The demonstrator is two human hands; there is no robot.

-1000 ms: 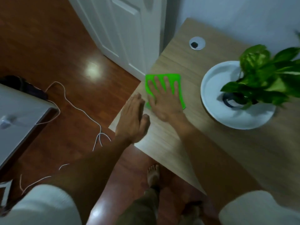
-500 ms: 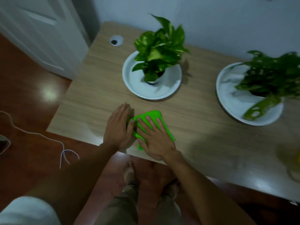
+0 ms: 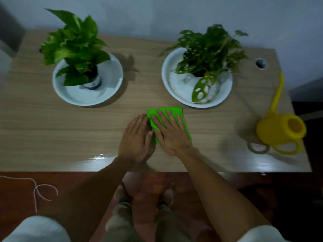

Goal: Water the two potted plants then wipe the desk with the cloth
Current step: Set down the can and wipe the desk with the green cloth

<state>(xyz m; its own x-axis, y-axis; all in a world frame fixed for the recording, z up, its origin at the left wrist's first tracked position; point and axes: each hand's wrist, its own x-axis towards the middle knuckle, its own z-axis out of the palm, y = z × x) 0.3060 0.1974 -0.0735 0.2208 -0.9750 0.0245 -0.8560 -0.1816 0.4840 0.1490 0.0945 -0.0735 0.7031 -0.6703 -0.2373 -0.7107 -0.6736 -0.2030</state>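
Note:
A bright green cloth lies flat on the wooden desk, near its front middle. My right hand presses on the cloth, palm down with the fingers spread. My left hand rests flat on the desk and touches the cloth's left edge. Behind them stand two potted plants: a broad-leaved one in a white dish at the left, and one with holed leaves in a white dish at the right.
A yellow watering can stands at the desk's right end, its long spout pointing to the back. A cable hole sits at the back right corner. A white cord lies on the red-brown floor, and my feet are below the desk's front edge.
Both hands have slid the cloth from the desk's left end to the right, towards the middle. The view has swung right, so the second plant and the watering can now show.

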